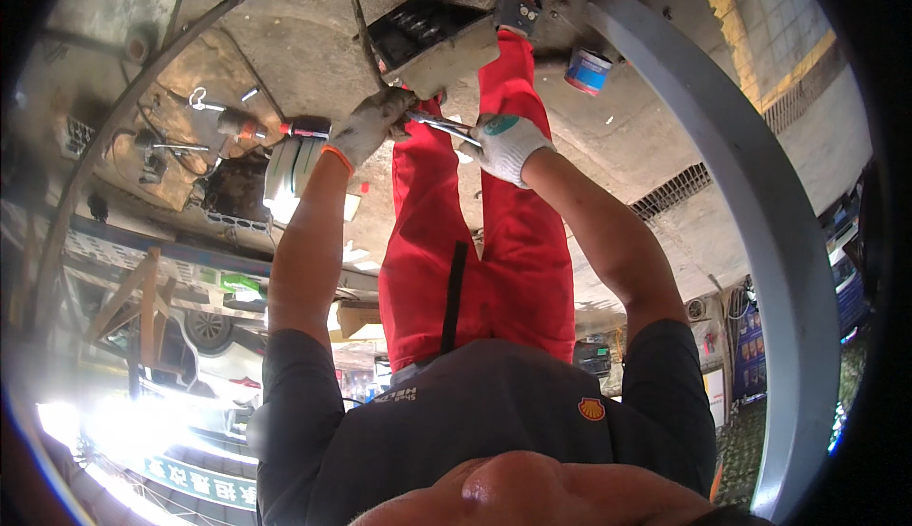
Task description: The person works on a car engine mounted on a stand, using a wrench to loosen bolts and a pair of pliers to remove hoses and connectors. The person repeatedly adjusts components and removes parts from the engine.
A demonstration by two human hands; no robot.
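My right hand [510, 150], in a white knit glove with a green print, is closed on one end of a slim silver metal tool [445, 125] with two long arms, perhaps pliers. The tool points left across the gap between my legs, and its far end meets the fingers of my left hand [371, 128]. That hand wears a soiled, grey-stained glove with an orange cuff. Its fingers are curled, and what lies inside them is hidden. Both hands are held out over my red trousers [427, 231].
A blue and red tin [588, 71] stands right of my foot. Left lie a red and black power tool [239, 125] and several metal tools on a stained sheet. A black tray [425, 28] is ahead. A thick grey curved beam [727, 136] arches along the right, near a floor grate [671, 192].
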